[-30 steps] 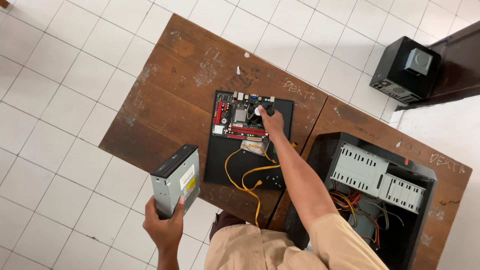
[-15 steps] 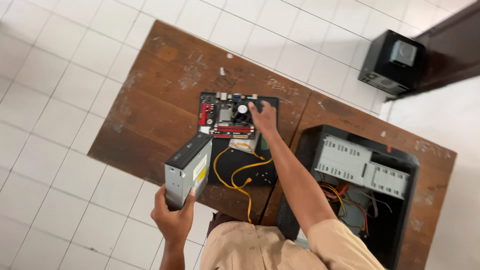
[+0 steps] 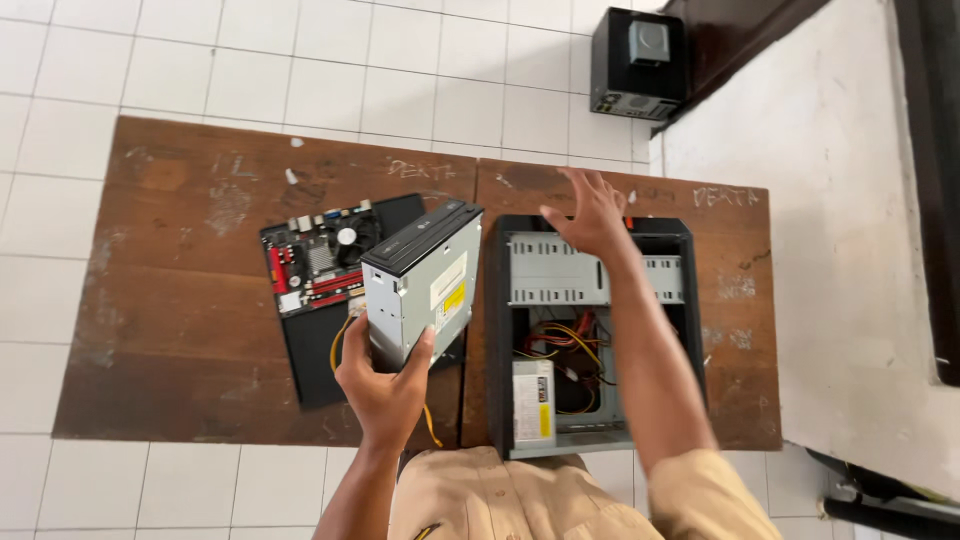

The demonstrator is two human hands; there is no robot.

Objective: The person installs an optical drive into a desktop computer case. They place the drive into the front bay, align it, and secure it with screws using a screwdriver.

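My left hand (image 3: 383, 385) grips a grey metal optical drive (image 3: 422, 283) with a black front, held above the wooden table (image 3: 180, 300) between the motherboard and the case. The motherboard (image 3: 318, 259), with red slots, lies on a black panel (image 3: 320, 360), and yellow cables (image 3: 338, 345) show beside it. My right hand (image 3: 590, 212) hovers with fingers spread over the far end of the open black computer case (image 3: 590, 330), holding nothing. Inside the case are a metal drive cage (image 3: 560, 272), coloured wires and a power supply (image 3: 533, 402).
A second wooden table (image 3: 735, 300) butts against the first. A small black box-shaped unit (image 3: 640, 62) stands on the white tiled floor beyond the tables. A dark wooden frame (image 3: 740, 30) and a pale wall lie at the right.
My right hand left the motherboard and swung right over the case. My left hand carried the optical drive up and right toward the case. The view shifted to the right.
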